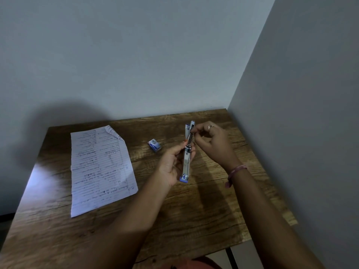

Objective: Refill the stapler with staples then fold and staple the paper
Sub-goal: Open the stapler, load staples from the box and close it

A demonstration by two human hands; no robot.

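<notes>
our left hand (pixel 172 166) around the opened stapler (pixel 187 152) mid-frame, right hand (pixel 211 141) pinching at its top, paper (pixel 101 167) at left

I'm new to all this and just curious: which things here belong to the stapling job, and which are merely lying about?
Part of the job:
- stapler, opened out, held in the left hand
- right hand, fingers at the stapler
- small staple box
- handwritten lined paper, one corner folded

Just there:
- wooden table
- ring
- pink wristband
</notes>
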